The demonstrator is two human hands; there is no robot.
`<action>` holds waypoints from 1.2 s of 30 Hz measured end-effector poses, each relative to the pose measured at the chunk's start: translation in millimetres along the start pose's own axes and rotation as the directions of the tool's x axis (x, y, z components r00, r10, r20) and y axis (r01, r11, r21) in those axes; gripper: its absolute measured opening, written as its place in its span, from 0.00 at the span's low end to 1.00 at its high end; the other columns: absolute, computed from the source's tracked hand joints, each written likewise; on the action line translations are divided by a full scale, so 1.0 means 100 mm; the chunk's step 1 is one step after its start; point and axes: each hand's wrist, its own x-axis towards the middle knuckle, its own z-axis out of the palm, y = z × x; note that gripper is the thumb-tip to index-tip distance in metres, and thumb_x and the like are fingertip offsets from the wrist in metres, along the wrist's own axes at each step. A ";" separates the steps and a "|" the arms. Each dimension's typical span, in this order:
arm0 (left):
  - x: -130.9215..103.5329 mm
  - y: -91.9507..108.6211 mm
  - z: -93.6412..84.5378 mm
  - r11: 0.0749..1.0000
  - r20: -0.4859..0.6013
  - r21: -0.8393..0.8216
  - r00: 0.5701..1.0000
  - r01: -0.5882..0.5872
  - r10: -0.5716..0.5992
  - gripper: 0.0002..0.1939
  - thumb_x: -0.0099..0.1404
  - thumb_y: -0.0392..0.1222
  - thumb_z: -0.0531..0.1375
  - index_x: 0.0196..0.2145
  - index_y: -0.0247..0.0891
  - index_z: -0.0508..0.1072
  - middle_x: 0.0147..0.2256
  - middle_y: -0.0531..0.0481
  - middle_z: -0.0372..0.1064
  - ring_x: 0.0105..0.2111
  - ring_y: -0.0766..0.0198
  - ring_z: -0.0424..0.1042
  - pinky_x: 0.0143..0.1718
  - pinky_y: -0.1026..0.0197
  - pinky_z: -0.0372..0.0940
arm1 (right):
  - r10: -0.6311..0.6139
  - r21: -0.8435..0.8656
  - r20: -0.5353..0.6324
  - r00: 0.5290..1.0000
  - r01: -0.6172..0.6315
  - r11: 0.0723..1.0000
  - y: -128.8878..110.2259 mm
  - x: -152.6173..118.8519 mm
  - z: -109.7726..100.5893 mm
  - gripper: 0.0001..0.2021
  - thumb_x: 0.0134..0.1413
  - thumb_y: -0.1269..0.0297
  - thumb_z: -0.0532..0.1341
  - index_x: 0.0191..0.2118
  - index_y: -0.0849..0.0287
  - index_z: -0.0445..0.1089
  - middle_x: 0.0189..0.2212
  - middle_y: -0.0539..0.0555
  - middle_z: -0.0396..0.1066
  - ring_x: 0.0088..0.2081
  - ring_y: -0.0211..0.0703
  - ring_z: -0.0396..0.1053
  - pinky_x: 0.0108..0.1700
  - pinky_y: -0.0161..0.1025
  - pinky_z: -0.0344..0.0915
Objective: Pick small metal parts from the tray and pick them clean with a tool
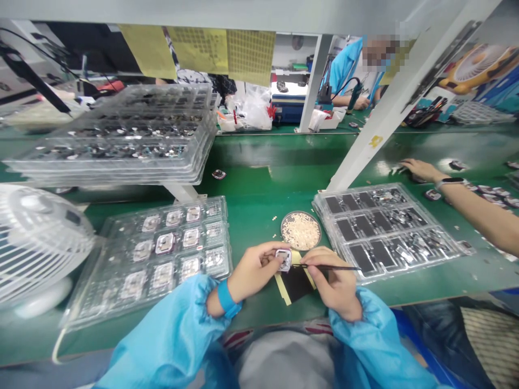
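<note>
Between the thumb and fingers of my left hand is a small square watch-like housing, its inner side turned up. My right hand pinches dark tweezers, whose tip end points left and reaches close to the housing's right edge; whether it touches, I cannot tell. Beneath both hands lies a black pad with yellow tape along its edges. Just beyond them stands a round dish full of tiny pale pieces.
On the left, a clear tray holds several similar housings beside a white fan. Stacked trays stand behind. A tray with dark rectangular parts lies right. Another person's arm reaches in near a slanted post.
</note>
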 end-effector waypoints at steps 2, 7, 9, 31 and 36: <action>0.00 -0.01 -0.01 0.998 -0.012 0.055 1.000 -0.022 0.022 0.16 0.65 0.42 0.61 0.50 0.38 0.78 0.37 0.46 0.79 0.36 0.58 0.76 0.37 0.60 0.71 | 0.007 -0.008 0.022 1.000 -0.007 1.000 0.00 0.00 0.00 0.09 0.59 0.74 0.62 0.42 0.54 0.75 0.37 0.56 0.78 0.40 0.52 0.75 0.44 0.53 0.72; -0.04 -0.02 -0.02 0.964 -0.036 0.250 0.994 -0.089 0.101 0.16 0.67 0.41 0.59 0.51 0.41 0.78 0.28 0.51 0.75 0.24 0.65 0.67 0.25 0.64 0.62 | 0.032 -0.029 0.056 0.998 -0.031 0.999 0.01 0.01 0.02 0.08 0.59 0.73 0.63 0.42 0.54 0.75 0.38 0.56 0.78 0.41 0.51 0.76 0.45 0.52 0.73; -0.06 0.00 -0.02 0.946 -0.030 0.308 0.993 -0.101 0.116 0.17 0.67 0.40 0.58 0.51 0.41 0.78 0.26 0.52 0.73 0.20 0.68 0.60 0.22 0.65 0.56 | 0.049 -0.027 0.067 0.997 -0.048 0.999 0.02 0.01 0.02 0.07 0.60 0.73 0.63 0.42 0.54 0.74 0.38 0.56 0.78 0.41 0.51 0.76 0.46 0.51 0.73; -0.04 0.00 -0.06 0.882 -0.024 0.444 0.981 -0.160 0.190 0.20 0.65 0.36 0.58 0.55 0.45 0.75 0.34 0.53 0.78 0.22 0.68 0.61 0.26 0.65 0.59 | 0.362 0.360 0.135 0.922 -0.386 0.849 -0.01 0.02 -0.02 0.09 0.69 0.59 0.57 0.37 0.57 0.67 0.32 0.53 0.74 0.35 0.44 0.72 0.41 0.41 0.68; -0.03 -0.01 -0.08 0.922 -0.029 0.376 0.994 -0.086 0.105 0.29 0.65 0.41 0.61 0.63 0.44 0.65 0.39 0.51 0.77 0.24 0.67 0.63 0.28 0.65 0.61 | 0.448 0.445 0.096 0.889 -0.441 0.780 -0.23 -0.07 -0.08 0.15 0.71 0.55 0.52 0.33 0.56 0.63 0.24 0.52 0.71 0.28 0.45 0.70 0.37 0.43 0.67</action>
